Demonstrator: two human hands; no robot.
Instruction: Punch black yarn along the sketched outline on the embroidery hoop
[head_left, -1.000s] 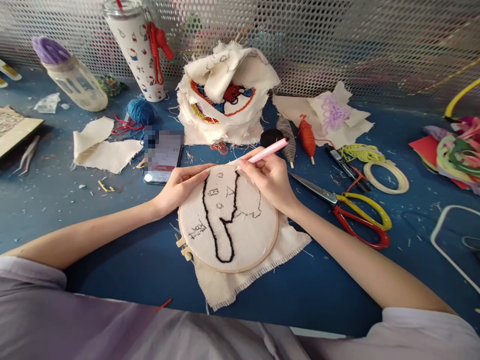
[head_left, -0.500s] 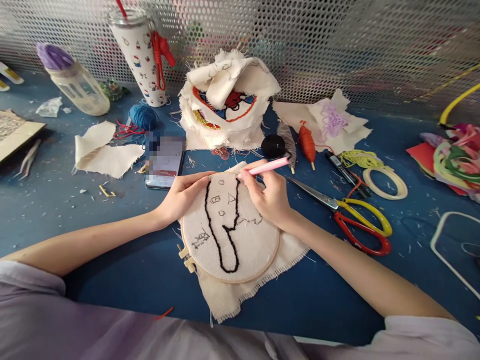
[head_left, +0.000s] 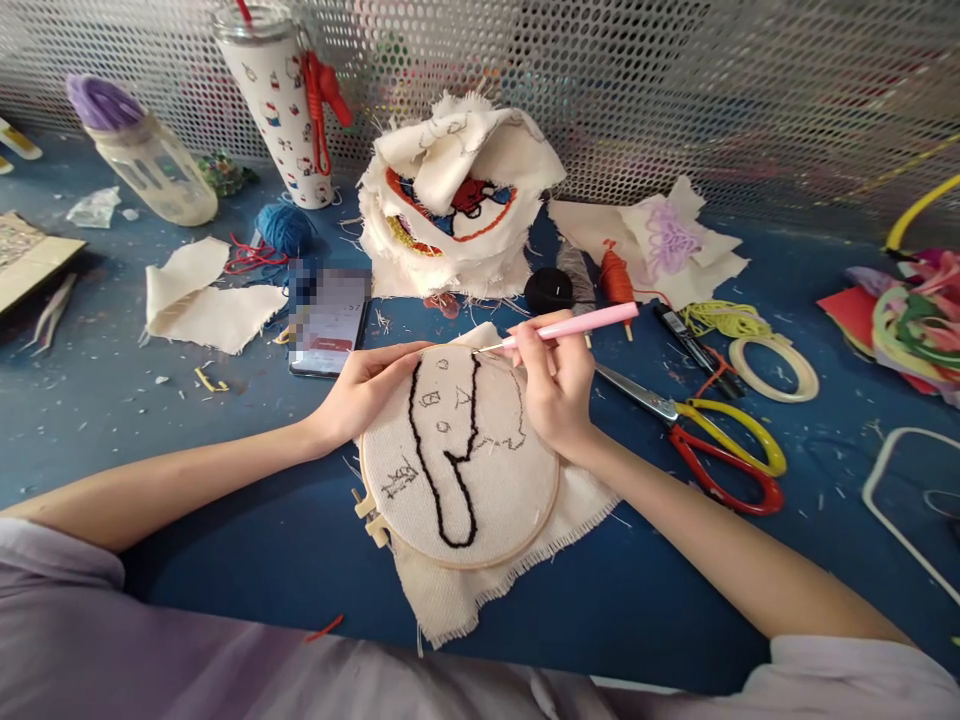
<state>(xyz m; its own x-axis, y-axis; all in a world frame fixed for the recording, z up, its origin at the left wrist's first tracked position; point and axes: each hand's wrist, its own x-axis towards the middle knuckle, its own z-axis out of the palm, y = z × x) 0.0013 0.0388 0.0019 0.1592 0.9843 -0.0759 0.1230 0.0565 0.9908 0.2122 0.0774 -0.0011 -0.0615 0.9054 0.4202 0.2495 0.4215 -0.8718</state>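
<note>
A round wooden embroidery hoop [head_left: 551, 500] lies on the blue table, holding cream cloth [head_left: 495, 480] with a black stitched outline. My left hand [head_left: 367, 385] grips the hoop's far left rim. My right hand [head_left: 559, 385] holds a pink punch needle [head_left: 581, 325], tilted almost flat, with its metal tip at the top of the black line near the hoop's far edge.
Red-and-yellow scissors [head_left: 712, 445] lie right of the hoop. A phone [head_left: 330, 320], cloth scraps [head_left: 202, 300], a blue yarn ball [head_left: 283, 228], a patterned cup [head_left: 281, 100] and a bottle [head_left: 146, 155] stand at the left. A cloth pile [head_left: 457, 200], thread spools [head_left: 616, 280] and tape rings [head_left: 772, 365] sit behind.
My right hand has pulled the pink needle back and laid it flatter, so more of its shaft shows to the right. My left hand stays on the hoop.
</note>
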